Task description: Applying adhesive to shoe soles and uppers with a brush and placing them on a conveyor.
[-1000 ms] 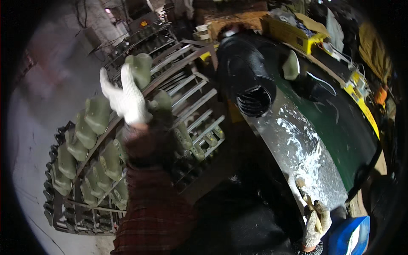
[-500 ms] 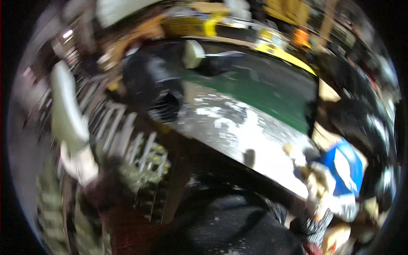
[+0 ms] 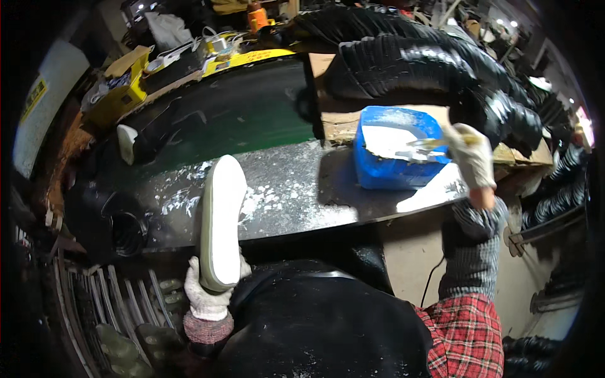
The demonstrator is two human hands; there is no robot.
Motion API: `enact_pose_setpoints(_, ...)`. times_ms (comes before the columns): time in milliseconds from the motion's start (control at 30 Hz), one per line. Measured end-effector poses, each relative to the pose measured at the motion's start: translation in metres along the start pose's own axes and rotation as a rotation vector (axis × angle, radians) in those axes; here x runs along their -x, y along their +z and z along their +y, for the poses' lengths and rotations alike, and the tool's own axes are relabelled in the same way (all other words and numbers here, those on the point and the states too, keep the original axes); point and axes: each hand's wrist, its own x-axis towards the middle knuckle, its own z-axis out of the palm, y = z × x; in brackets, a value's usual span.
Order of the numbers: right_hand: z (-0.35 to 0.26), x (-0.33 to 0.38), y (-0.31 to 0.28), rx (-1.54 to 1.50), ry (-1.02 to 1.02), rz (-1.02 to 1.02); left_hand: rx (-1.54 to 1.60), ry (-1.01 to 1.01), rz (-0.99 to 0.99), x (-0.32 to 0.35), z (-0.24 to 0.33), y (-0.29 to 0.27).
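Observation:
My left hand (image 3: 205, 290), in a pale knit glove, is closed around the heel end of a shoe (image 3: 207, 252). The shoe has olive-green sides, its white sole faces up and its toe points away from me over the bench edge. My right hand (image 3: 471, 154), gloved and slightly blurred, grips what looks like a brush (image 3: 430, 143). The brush's tip is over the mouth of a blue cut-open container (image 3: 400, 173) with white paste inside. Whether the tip touches the paste I cannot tell.
White smears cover the metal bench top (image 3: 283, 176). Behind it, a dark green conveyor belt (image 3: 252, 120) carries a dark shoe with a pale end (image 3: 127, 143). Black ribbed ducting (image 3: 403, 66) runs along the back right. Metal rack bars (image 3: 120, 296) with olive shoes stand lower left.
The view has swung right. The shoe has come from the far left to in front of me, sole up. My right hand has moved from beside the blue container to over its rim.

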Motion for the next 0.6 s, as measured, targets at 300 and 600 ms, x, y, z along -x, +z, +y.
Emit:
enact_pose_setpoints(300,-0.125,0.092,0.103,-0.478,-0.244,-0.317,0.373,-0.283,0.19,0.043,0.001,-0.055)
enact_pose_setpoints(600,-0.122,0.076,0.261,-0.744,0.023,-0.653,0.416,-0.311,0.024,0.037,0.004,-0.081)
